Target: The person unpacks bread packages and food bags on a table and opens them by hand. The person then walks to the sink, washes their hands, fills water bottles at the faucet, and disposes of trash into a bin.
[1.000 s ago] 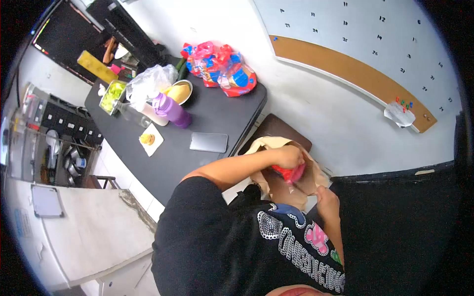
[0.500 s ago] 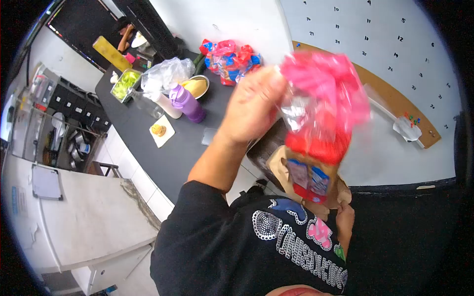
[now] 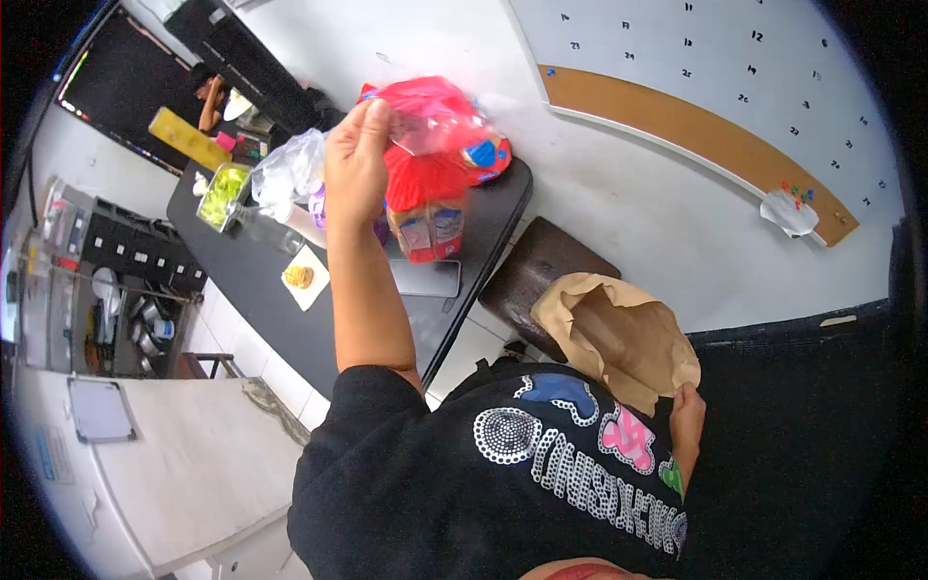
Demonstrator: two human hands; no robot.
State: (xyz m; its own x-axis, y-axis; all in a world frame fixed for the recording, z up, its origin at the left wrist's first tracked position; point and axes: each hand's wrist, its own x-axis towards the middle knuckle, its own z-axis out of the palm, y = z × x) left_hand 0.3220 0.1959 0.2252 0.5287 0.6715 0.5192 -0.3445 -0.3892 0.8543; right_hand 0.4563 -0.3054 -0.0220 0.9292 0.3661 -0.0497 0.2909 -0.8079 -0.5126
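Note:
My left hand point(image 3: 358, 159), raised over the dark table, is closed on the gathered top of a red plastic bread bag point(image 3: 425, 217). The loaf hangs upright below my fingers, and its brown crust shows through the clear parts. Whether its base touches the table I cannot tell. Low at the right, my right hand point(image 3: 687, 420) grips the rim of a brown paper bag point(image 3: 643, 353). This bag's mouth gapes open towards me, and part of the hand is hidden behind the paper.
On the dark table point(image 3: 280, 329) are a phone point(image 3: 425, 277), a small yellow item on a napkin point(image 3: 300, 277), bottles, a container of greens point(image 3: 224, 193) and more red packaging point(image 3: 486, 155). A brown stool point(image 3: 546, 271) stands beside it. Another person point(image 3: 208, 97) is beyond.
My left hand has carried the bread bag leftwards, away from the paper bag and over to the table. The paper bag's opening is now uncovered. My right hand keeps its hold.

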